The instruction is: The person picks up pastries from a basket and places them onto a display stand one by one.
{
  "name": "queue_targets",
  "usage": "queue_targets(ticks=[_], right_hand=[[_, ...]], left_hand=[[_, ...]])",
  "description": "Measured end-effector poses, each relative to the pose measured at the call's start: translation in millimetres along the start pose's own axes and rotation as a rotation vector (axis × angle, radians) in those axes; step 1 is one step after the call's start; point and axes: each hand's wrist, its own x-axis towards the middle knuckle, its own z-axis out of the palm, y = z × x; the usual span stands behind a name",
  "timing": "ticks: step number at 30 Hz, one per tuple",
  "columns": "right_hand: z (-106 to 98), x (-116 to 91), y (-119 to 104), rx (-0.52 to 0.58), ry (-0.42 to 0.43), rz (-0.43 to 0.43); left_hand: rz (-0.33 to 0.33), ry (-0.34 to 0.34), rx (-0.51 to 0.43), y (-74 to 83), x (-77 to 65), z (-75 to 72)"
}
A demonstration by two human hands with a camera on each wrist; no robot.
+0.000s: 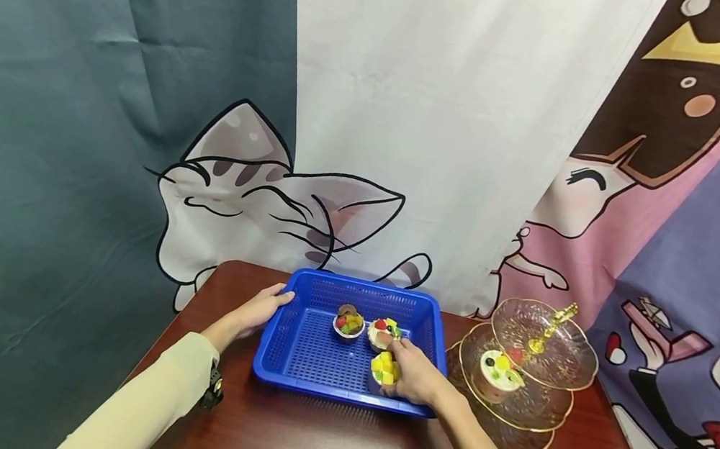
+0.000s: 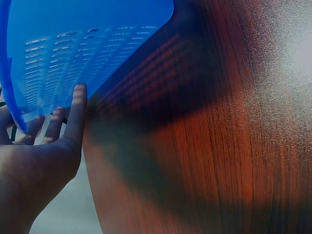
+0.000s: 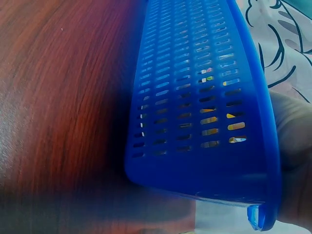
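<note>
A blue plastic basket (image 1: 344, 389) with slotted walls is on the table. My left hand (image 1: 259, 309) grips its left rim, the thumb over the edge and the fingers along the outer wall (image 2: 73, 63). Inside the basket, my right hand (image 1: 416, 373) holds a cupcake topped with yellow fruit cubes (image 1: 383, 368) by its sides. Right behind my fingertips sits a cream cupcake (image 1: 380, 333) with red and yellow fruit. Farther left in the basket is a fruit cupcake (image 1: 348, 323) with a brown round piece on top. In the right wrist view, the basket wall (image 3: 195, 97) hides most of that hand.
A clear tiered stand (image 1: 560, 410) with gold rims and a gold handle (image 1: 551, 330) is right of the basket. A white cupcake with fruit (image 1: 497, 376) sits on its middle tier. Behind the brown table (image 1: 287, 441) hangs a printed curtain (image 1: 419, 151).
</note>
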Motion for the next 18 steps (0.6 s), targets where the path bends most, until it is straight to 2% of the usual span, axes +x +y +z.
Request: queue_targets(ticks=[4, 14, 18], right_hand=[[-2, -1, 0, 0.016, 0.03, -0.025], [-8, -4, 2, 0.197, 0.064, -0.016], [-17, -9, -2, 0.219, 0.086, -0.018]], left_hand=[[-0.008, -0.007, -0.012, 1.4, 1.2, 0.0], [-0.012, -0.007, -0.026, -0.9, 2.9, 0.5], [-0.01, -0.009, -0.034, -0.6, 2.2, 0.2]])
